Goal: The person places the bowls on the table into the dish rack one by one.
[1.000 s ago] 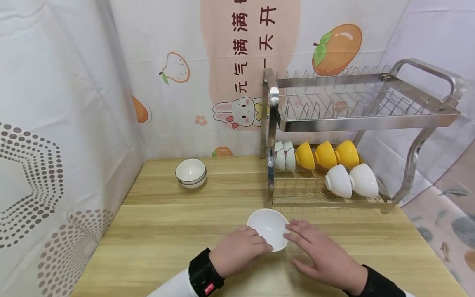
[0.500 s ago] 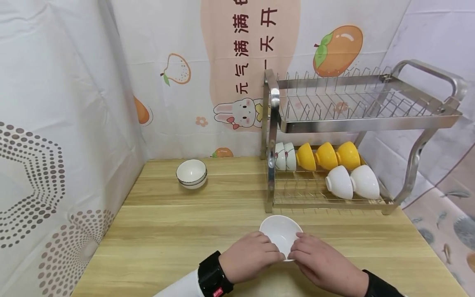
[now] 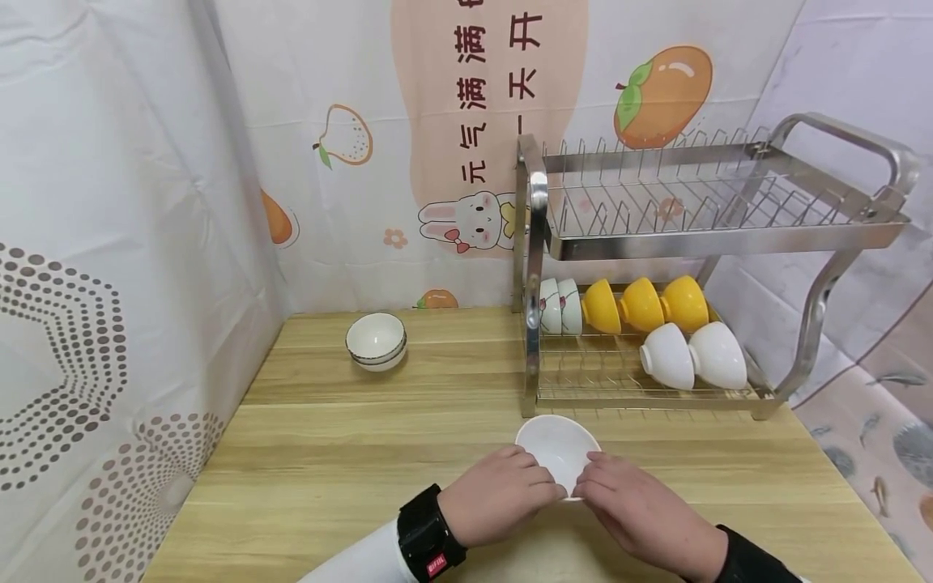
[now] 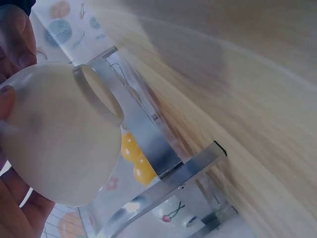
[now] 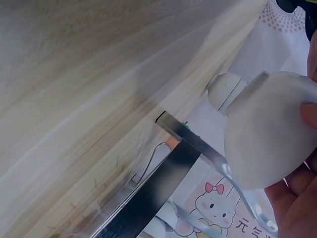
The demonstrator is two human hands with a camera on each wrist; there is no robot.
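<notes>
Both hands hold a plain white bowl (image 3: 558, 447) by its near rim, with its inside facing up toward the head camera. My left hand (image 3: 503, 495) grips the left side, and my right hand (image 3: 645, 512) grips the right, the fingertips of both nearly meeting at the near edge. From the left wrist, the bowl's outside (image 4: 59, 144) and round foot (image 4: 99, 94) stand off the wooden table. The right wrist view shows the same bowl (image 5: 270, 131) with a thumb (image 5: 309, 114) pressed on its wall.
A two-tier metal dish rack (image 3: 722, 243) stands behind the hands to the right. Its lower shelf carries yellow bowls (image 3: 641, 306), white bowls (image 3: 717, 356) and patterned bowls (image 3: 571, 308). Stacked dark-rimmed bowls (image 3: 375, 338) sit at the table's back left (image 3: 313, 389).
The right hand's fingers have closed onto the bowl's rim, where before they were spread beside it. Both hands and the bowl have shifted to the right.
</notes>
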